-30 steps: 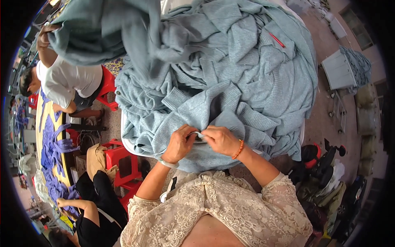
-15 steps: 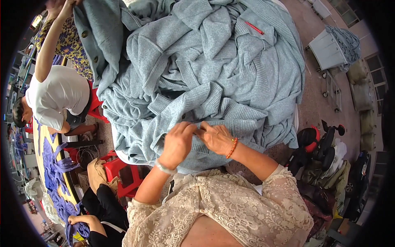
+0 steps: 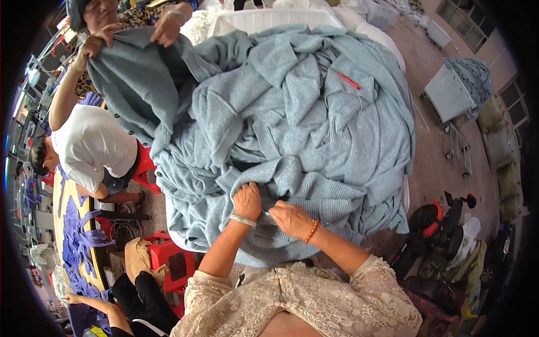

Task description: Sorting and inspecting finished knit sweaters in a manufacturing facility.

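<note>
Crowded workroom floor, seen from above, with one landmark: the great heap of blue-grey knitwear (image 3: 303, 129) on a white table (image 3: 269, 19).

Left of the heap: a person in a white shirt (image 3: 92, 146) bent over, red stools (image 3: 168, 258) and purple cloth (image 3: 73, 241) below. Above-left of it, another person's hands (image 3: 168, 25) holding a blue-grey garment (image 3: 140, 90), spread wider and more in view than half a second back.

At the heap's near edge: left hand (image 3: 247, 201) moved up since then, now pressed flat, fingers together on a ribbed fold (image 3: 292, 185). Just right, right hand (image 3: 291, 218) pinched shut on something small and pale (image 3: 268, 214), possibly a tag or tool, too small to tell. Hands a little more apart than before, work shifted along the same fold.

On the heap's top right, a red strip (image 3: 349, 81). Right of the heap, a white cabinet (image 3: 449, 92).
</note>
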{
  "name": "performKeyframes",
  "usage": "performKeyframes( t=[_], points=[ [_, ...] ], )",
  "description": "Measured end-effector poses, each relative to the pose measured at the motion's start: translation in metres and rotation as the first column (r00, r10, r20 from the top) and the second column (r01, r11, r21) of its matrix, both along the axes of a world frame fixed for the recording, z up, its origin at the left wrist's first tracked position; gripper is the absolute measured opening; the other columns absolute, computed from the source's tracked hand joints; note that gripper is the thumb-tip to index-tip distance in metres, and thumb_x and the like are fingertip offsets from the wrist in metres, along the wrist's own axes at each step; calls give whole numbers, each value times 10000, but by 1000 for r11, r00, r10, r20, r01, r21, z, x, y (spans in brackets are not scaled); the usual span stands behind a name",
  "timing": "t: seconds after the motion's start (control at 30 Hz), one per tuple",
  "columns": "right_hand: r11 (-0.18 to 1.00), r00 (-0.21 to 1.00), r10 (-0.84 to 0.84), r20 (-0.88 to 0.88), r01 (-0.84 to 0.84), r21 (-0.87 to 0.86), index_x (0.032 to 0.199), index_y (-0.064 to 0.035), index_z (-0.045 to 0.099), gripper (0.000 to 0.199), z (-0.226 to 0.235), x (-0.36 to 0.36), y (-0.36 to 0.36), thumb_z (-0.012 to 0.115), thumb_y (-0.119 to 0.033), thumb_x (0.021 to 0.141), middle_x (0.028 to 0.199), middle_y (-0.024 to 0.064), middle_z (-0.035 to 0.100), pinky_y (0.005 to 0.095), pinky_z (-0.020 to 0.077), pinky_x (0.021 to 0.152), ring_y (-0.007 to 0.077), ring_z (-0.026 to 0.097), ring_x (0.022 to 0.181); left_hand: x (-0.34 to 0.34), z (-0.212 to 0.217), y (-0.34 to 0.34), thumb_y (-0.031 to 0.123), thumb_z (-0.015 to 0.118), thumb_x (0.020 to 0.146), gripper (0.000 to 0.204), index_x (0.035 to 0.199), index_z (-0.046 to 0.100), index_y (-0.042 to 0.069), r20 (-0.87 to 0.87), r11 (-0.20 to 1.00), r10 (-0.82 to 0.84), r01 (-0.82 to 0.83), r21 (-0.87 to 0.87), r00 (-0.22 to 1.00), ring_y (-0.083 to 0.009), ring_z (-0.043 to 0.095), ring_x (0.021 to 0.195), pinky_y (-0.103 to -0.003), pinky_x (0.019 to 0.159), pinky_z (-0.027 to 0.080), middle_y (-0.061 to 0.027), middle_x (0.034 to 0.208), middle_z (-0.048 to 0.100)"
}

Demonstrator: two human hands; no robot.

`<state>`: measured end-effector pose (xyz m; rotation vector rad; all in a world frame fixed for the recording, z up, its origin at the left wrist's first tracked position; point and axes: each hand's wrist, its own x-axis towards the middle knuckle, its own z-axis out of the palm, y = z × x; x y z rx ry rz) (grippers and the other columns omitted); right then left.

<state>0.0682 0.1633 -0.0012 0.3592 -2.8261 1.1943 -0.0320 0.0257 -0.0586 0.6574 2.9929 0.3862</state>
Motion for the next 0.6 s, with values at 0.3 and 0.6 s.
performKeyframes(
  t=[0.3, 0.6],
  points=[
    [994, 992, -86, -93, 91, 58, 885, -40, 574, 124, 8, -5, -2, 614, -71, 772, 820, 113, 595, 383, 503, 606, 303, 612, 719, 6, 34, -18, 191, 663, 766, 200, 843, 664, 6, 482, 758, -256, -135, 638, 838, -210, 627, 677, -325, 625, 485, -122, 749, 670],
    [992, 992, -62, -109, 72, 99, 1105, -25, 520, 352, 22, -5, -4, 634, -108, 782, 960, 157, 621, 388, 522, 646, 321, 631, 784, 21, 33, -24, 143, 646, 857, 157, 867, 653, -14, 751, 413, -436, -632, 656, 496, -57, 543, 683, -189, 589, 428, -8, 800, 632]
  ],
)
